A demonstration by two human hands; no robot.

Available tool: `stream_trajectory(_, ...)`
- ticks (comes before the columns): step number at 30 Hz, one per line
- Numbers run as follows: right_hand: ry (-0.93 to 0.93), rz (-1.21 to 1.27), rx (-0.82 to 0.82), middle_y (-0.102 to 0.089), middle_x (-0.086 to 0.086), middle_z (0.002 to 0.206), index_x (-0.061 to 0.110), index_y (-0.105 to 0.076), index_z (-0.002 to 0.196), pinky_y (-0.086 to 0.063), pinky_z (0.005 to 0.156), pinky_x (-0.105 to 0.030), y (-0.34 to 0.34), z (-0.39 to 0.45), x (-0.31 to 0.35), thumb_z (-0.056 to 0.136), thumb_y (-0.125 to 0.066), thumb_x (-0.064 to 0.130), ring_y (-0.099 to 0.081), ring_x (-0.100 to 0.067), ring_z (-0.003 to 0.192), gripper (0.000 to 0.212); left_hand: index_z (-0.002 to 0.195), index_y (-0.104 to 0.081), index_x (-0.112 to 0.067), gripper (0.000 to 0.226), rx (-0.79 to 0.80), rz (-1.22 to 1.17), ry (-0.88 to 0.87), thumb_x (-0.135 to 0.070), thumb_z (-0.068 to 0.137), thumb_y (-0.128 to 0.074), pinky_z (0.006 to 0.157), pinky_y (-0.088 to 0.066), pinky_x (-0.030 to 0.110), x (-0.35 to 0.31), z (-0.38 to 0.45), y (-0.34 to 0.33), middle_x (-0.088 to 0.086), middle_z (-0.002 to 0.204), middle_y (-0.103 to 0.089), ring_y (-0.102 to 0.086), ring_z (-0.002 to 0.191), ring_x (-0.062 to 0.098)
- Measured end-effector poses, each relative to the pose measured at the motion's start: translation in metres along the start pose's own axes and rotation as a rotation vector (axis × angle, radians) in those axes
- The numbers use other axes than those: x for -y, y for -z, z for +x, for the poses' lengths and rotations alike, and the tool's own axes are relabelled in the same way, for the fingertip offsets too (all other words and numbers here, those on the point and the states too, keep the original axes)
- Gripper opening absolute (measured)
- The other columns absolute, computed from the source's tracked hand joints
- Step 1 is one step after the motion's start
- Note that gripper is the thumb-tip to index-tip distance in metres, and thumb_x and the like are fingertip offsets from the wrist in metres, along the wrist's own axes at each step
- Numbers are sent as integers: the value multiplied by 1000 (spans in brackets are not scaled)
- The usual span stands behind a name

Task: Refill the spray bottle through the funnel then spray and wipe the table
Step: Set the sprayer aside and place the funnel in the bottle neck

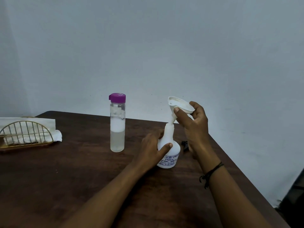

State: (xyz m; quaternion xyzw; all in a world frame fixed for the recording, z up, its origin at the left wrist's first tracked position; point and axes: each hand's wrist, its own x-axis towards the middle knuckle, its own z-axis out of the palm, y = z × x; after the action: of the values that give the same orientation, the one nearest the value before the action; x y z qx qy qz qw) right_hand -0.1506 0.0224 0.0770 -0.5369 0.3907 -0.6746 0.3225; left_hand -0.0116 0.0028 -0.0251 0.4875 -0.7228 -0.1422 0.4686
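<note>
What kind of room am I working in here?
Probably a plain indoor room, home or small office: a dark wooden table against a bare pale wall, with a napkin holder and a water bottle on it.

I see my left hand (153, 149) gripping the shoulder of the white plastic spray bottle (169, 152), which stands upright and uncapped on the dark brown wooden bench (65, 178). My right hand (192, 119) pinches the tilted white plastic funnel (180, 104), its spout at the bottle's open neck. A clear bottle with a purple cap (117, 122), partly filled, stands to the left. Far left, a gold wire holder (26, 135) carries white tissues (32, 122).
</note>
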Motion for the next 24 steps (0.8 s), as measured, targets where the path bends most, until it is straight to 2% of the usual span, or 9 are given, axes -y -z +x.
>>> stream_trajectory(1,-5,-7,5,-59,-3,129,17,-47,137,-58,79,-24,0,0,1,81,-79,22,-66,-2,95,65,142,-48,-29,60,-6,2,-4,-56,89,-61,102,-49,38,0,0,0,-6,139,-58,-53,120,9)
stream_trajectory(4,-12,-56,45,-59,-1,127,18,-46,137,-56,70,-17,-1,-2,2,81,-78,23,-66,1,90,65,141,-49,-27,58,-7,11,-25,-54,91,-61,102,-48,37,-2,-2,2,-6,138,-58,-53,120,9)
stream_trajectory(10,-55,-160,115,-55,-2,132,22,-43,138,-51,71,-16,-2,-4,-5,79,-80,33,-62,-11,108,70,138,-51,-27,55,-12,-3,-49,-53,92,-61,102,-47,33,-3,-3,3,-6,136,-60,-53,117,7)
stream_trajectory(15,-60,-145,118,-54,-1,131,26,-41,135,-52,62,-13,-1,-7,-6,79,-80,33,-60,-15,115,69,138,-52,-26,59,-13,-4,-53,-58,89,-57,101,-48,35,-3,-3,3,-7,135,-60,-54,117,8)
stream_trajectory(20,-41,-157,111,-54,-3,132,26,-40,137,-52,64,-12,0,-7,-8,78,-80,33,-60,-14,114,72,137,-52,-26,53,-13,-2,-57,-52,92,-61,98,-47,29,-3,-3,4,-7,134,-61,-53,114,5)
stream_trajectory(24,-20,-160,121,-54,-2,133,25,-37,141,-52,61,-7,2,-8,-9,78,-80,31,-61,-10,109,77,137,-52,-27,52,-7,-3,-64,-52,92,-60,94,-42,24,-4,-3,4,-8,134,-61,-52,113,3)
